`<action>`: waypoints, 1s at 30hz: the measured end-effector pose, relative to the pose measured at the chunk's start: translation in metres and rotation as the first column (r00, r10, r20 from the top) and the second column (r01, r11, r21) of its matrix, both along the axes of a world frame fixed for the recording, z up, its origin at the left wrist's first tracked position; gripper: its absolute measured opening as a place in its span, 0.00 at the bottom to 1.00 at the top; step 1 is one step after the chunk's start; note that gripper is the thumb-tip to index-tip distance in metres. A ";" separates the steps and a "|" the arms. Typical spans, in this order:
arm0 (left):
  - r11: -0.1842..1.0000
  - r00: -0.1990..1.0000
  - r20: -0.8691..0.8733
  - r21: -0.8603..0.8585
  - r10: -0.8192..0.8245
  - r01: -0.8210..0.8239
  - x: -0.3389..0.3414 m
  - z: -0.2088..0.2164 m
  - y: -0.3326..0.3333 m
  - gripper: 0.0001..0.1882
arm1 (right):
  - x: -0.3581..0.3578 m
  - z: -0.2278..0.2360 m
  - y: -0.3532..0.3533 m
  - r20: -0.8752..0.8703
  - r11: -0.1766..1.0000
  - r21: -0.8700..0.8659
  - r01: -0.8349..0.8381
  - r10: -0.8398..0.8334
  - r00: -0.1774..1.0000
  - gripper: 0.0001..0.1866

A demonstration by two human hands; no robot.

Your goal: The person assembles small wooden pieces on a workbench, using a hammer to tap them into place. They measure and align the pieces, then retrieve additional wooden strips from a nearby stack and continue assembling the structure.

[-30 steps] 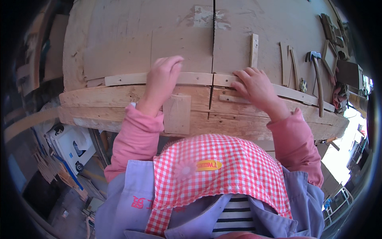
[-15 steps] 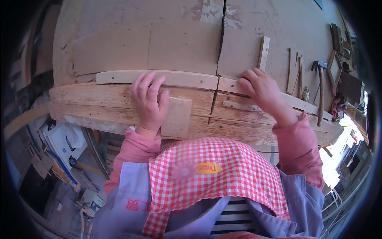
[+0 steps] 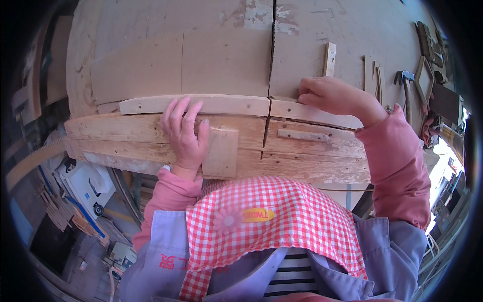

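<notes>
In the head view, two pale, smooth wooden strips lie end to end along the worktop's (image 3: 226,63) near edge, parted by a dark, straight slit. The left hand (image 3: 186,133) has its fingers slightly spread, their tips touching the left strip (image 3: 221,103), which has small round holes. The right hand (image 3: 332,95), over the right strip (image 3: 322,116), has curled fingers; whether they pinch anything is hidden.

Nearer the body, the edge is rough, cracked timber (image 3: 322,158) with visible grain. A flat, rectangular board (image 3: 222,151) lies on it just beside the left hand, and a narrow slat (image 3: 302,134) below the right strip. Toward the worktop's right edge are a holed batten (image 3: 329,53), thin sticks (image 3: 368,75) and a hammer (image 3: 407,93) with a wooden handle.
</notes>
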State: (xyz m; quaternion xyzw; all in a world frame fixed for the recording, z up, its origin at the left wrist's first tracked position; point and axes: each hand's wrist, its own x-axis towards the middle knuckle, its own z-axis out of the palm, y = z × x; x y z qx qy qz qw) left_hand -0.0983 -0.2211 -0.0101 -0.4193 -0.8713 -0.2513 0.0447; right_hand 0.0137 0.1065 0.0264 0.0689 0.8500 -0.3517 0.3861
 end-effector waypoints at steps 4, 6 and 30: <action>0.999 1.000 0.011 -0.022 -0.026 0.026 0.000 0.001 -0.002 0.21 | -0.010 0.000 0.001 0.059 0.998 -0.033 -0.061 0.063 0.996 0.18; 0.999 1.000 0.016 -0.023 -0.022 0.023 0.000 0.000 -0.003 0.21 | -0.013 0.005 0.003 0.065 0.997 -0.054 -0.048 0.051 0.997 0.19; 0.976 0.965 0.168 -0.048 -0.200 0.211 0.007 0.014 0.089 0.08 | 0.010 -0.016 -0.024 -0.478 0.966 0.239 0.100 0.027 0.878 0.07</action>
